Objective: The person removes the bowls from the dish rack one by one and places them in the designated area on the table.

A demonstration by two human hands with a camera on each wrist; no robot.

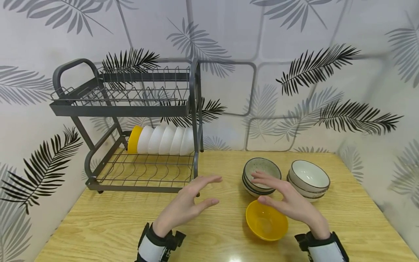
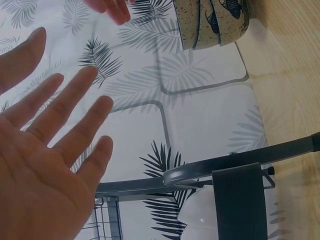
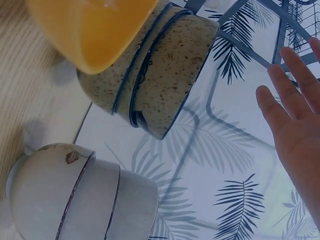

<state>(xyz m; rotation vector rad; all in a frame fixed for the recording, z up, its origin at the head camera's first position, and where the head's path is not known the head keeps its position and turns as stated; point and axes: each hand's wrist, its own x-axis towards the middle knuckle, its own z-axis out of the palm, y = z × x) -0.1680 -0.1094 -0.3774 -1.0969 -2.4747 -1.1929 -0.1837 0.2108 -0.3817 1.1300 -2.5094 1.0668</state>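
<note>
My left hand [image 1: 188, 202] is held over the table near the rack's front right corner, fingers spread and holding nothing. In the left wrist view its palm [image 2: 45, 165] faces the camera with the fingers extended. My right hand [image 1: 289, 200] hovers, also with nothing in it, above the yellow bowl [image 1: 266, 222] and overlaps the speckled bowls in the head view. Behind the yellow bowl stands a stack of speckled bowls [image 1: 262, 169] with dark rims. To its right is a stack of white bowls [image 1: 310, 176] with thin dark rims.
A dark two-tier dish rack [image 1: 121, 111] stands at the left back. On its lower tier a row of white bowls [image 1: 167, 140] leans on edge, with a yellow bowl [image 1: 133, 140] at the left end. Leaf-patterned wall covering [image 1: 226, 134] rises behind the wooden table [image 1: 108, 222].
</note>
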